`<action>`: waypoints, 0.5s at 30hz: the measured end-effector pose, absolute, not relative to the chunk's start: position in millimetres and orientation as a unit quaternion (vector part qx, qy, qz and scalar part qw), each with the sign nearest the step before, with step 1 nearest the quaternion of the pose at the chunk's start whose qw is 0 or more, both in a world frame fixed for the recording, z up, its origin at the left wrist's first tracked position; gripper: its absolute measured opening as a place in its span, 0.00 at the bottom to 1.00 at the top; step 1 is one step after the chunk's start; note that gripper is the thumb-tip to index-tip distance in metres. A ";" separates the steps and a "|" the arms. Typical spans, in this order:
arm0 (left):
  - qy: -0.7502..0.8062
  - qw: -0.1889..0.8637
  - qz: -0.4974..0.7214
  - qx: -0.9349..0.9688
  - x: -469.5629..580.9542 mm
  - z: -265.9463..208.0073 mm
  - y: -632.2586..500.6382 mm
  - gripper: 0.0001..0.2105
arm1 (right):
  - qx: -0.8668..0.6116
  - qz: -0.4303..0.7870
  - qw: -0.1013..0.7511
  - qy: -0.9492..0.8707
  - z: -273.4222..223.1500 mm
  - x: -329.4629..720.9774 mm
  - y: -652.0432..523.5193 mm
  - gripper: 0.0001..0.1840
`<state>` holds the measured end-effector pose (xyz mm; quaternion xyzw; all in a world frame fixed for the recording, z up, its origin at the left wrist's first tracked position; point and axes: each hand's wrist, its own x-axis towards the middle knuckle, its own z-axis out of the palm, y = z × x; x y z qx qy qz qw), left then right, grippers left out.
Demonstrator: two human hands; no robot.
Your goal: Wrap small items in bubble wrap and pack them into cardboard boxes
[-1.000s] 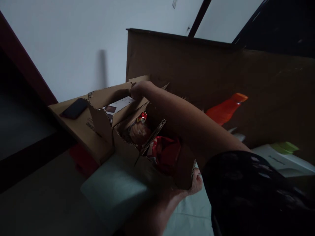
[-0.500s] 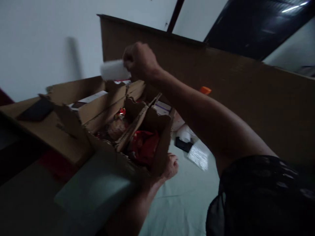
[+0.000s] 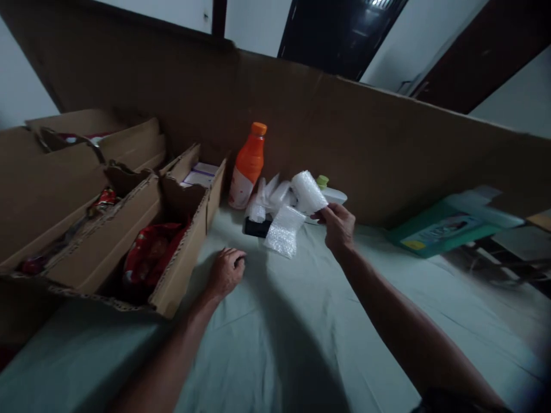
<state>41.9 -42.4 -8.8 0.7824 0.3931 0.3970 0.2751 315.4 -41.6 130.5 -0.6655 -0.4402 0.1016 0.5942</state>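
Observation:
My right hand (image 3: 340,226) grips the lower end of a small roll of bubble wrap (image 3: 309,192), holding it up over the cloth. Beneath and left of it lies a flat piece of bubble wrap (image 3: 284,231), partly over a black object (image 3: 257,227) whose kind I cannot make out. More crumpled clear plastic wrap (image 3: 271,198) is bunched behind. My left hand (image 3: 226,271) rests on the green cloth (image 3: 267,321) with its fingers curled in and nothing seen in them. It lies just right of the divided cardboard box (image 3: 181,269).
Red packets (image 3: 150,255) and white boxes (image 3: 200,174) sit in the box's compartments. An orange bottle (image 3: 248,166) stands by the cardboard wall (image 3: 344,126). A white bottle with a green cap (image 3: 322,182) is behind the roll. Far right, a green container (image 3: 451,223) leans.
My right hand has moved right with the bubble wrap roll, from above the box to above the cloth. The view has turned right. My left hand stays beside the box.

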 end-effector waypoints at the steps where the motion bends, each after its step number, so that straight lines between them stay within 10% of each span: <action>1: 0.391 0.272 0.400 0.783 41.1 -8.5 -42.5 0.11 | -0.672 0.108 0.594 -0.429 122.6 324.8 -38.1 0.12; 11: 0.383 0.259 0.417 0.783 36.8 -7.4 -46.2 0.11 | -0.703 0.083 0.530 -0.467 75.7 347.6 -50.1 0.17; 15: 0.388 0.261 0.408 0.784 36.8 -4.7 -45.9 0.11 | -0.715 -0.051 0.354 -0.601 79.8 341.8 -37.0 0.25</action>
